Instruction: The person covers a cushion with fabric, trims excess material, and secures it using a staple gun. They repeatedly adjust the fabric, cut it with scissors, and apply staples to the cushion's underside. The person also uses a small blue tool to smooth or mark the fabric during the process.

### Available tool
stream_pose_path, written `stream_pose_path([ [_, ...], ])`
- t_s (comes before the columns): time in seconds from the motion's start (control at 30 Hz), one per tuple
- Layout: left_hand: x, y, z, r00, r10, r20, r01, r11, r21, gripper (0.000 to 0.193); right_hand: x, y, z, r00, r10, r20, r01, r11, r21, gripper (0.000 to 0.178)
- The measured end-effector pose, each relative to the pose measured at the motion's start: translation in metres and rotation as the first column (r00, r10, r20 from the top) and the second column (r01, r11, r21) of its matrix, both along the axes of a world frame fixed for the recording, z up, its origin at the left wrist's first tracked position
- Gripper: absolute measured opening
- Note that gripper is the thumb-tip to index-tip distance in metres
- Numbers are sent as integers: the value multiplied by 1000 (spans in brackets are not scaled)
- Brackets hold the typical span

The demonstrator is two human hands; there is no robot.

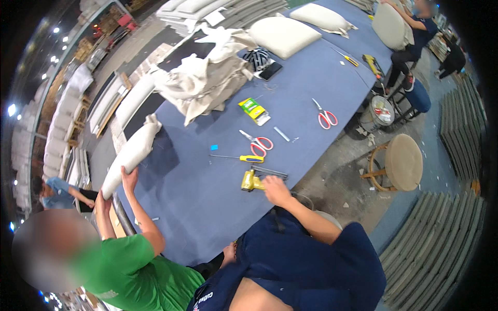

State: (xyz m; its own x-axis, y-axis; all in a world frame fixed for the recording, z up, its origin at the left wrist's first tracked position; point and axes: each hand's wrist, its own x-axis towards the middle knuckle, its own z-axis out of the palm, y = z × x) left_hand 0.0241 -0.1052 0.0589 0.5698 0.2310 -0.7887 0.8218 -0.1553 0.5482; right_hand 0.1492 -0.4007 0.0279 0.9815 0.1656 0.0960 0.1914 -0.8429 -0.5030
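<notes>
My right hand [277,191] is closed around the rear of a yellow staple gun [250,181], which lies on its side on the blue-covered table [207,207]. A hose trails off the table's edge beneath my forearm. My left hand [230,253] hangs low at the table's near edge, close to my waist; its fingers are mostly hidden. Just beyond the staple gun lie a yellow-handled screwdriver [251,159] and red-handled scissors [261,145]. A second pair of scissors [327,119] rests farther right, and a green and yellow box [253,110] lies beyond.
At my left, a person in green [135,269] holds a cream cushion [132,154] on the table. Crumpled fabric [199,83] and padded seats [284,37] occupy the far side. A round stool [405,162], a bucket [374,120] and stacked grey panels [436,249] stand at right.
</notes>
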Motion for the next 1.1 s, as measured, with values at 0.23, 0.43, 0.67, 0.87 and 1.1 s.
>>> stream_pose_path([
  [0.23, -26, 34, -23, 988, -53, -143, 36, 992, -120, 26, -123, -56, -23, 901, -433, -10, 429, 889, 162, 30],
  [0.43, -49, 54, -26, 969, 141, -205, -188, 954, -234, 25, -195, -68, -41, 857, -478, -195, 501, 860, 97, 35],
  [0.67, -71, 73, -27, 904, 356, -235, -404, 891, -206, 22, -129, -46, -23, 865, -502, -11, 502, 862, 73, 47],
  [0.87, -68, 66, -30, 916, 325, -235, -352, 932, -84, 26, -33, -47, 4, 919, -166, -357, 111, 979, -169, 51],
  [1.1, -17, -5, -37, 910, 414, 3, -412, 905, 102, 27, 10, -84, -11, 916, 96, -390, -165, 975, -147, 38],
])
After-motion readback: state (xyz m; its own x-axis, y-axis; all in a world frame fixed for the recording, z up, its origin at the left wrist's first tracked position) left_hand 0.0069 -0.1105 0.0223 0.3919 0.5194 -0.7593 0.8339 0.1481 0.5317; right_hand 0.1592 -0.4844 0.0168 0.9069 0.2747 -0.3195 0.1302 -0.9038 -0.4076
